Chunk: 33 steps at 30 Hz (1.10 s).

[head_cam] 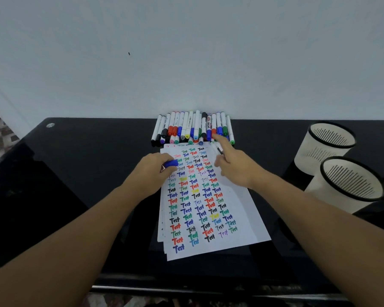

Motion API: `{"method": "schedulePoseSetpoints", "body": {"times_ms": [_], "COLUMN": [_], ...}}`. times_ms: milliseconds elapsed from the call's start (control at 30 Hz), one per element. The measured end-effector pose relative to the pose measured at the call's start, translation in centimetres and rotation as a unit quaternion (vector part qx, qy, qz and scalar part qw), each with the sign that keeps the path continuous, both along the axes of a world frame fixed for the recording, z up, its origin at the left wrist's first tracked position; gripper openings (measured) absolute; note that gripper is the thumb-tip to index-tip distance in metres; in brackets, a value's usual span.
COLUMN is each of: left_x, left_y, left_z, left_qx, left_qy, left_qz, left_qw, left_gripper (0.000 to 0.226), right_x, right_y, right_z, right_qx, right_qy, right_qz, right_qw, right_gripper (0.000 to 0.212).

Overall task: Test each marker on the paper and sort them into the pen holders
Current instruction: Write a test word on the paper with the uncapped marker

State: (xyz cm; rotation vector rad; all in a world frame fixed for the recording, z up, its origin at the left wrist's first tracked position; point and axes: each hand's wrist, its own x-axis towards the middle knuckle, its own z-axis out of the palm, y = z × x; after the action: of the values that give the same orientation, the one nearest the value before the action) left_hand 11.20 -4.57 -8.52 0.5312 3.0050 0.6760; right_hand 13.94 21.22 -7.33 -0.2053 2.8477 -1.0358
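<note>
A row of several capped markers (193, 127) lies against the wall at the back of the black table. In front of it is a stack of white paper (242, 218) covered with coloured "Test" words. My left hand (152, 171) rests on the paper's upper left and grips a blue cap (171, 163). My right hand (235, 167) is over the paper's upper right, its index finger stretched towards the markers. It seems to pinch a thin marker (217, 149), mostly hidden by the fingers. Two white pen holders (315, 156) (333, 196) with black rims stand at the right.
The black glossy table (87, 162) runs left to right under a plain pale wall. A small round metal fitting (50, 125) sits at the table's far left corner. The table's front edge lies just below my forearms.
</note>
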Motion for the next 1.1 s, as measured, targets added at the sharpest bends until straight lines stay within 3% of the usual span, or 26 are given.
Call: {"method": "schedulePoseSetpoints", "body": {"times_ms": [133,267,367,467,633,800,1100], "left_x": [-0.6,-0.8,-0.6,-0.2,0.4,-1.0,-1.5], "left_y": [0.0,0.5,0.3,0.3,-0.1,-0.4,-0.4], "left_z": [-1.5,-2.4,-3.4,-3.7,-3.6,-2.8,-3.7], "left_qx": [-0.014,-0.075,-0.092,-0.088,-0.09,-0.098,-0.056], "left_qy": [-0.011,-0.038,-0.01,-0.006,-0.03,-0.067,-0.012], "left_qz": [-0.005,-0.058,-0.066,-0.055,-0.06,-0.075,-0.031], "left_qw": [1.0,0.995,0.993,0.995,0.994,0.99,0.998], "left_gripper": [0.053,0.07,0.067,0.067,0.07,0.074,0.087], "right_x": [-0.2,-0.7,-0.6,0.3,0.9,-1.0,-3.4], "right_y": [-0.8,-1.4,-1.6,-1.7,-1.3,-1.4,-1.2], "right_z": [-0.5,-1.9,-3.2,-3.6,-4.0,-3.2,-3.8], "right_qx": [-0.215,-0.311,-0.323,-0.346,-0.345,-0.332,-0.295], "right_qy": [0.009,-0.002,0.017,0.049,0.074,0.095,0.078], "right_qz": [-0.094,-0.137,-0.162,-0.168,-0.159,-0.182,-0.203], "right_qw": [0.972,0.941,0.932,0.922,0.922,0.921,0.93], "right_gripper": [0.037,0.03,0.026,0.003,0.025,0.005,0.007]}}
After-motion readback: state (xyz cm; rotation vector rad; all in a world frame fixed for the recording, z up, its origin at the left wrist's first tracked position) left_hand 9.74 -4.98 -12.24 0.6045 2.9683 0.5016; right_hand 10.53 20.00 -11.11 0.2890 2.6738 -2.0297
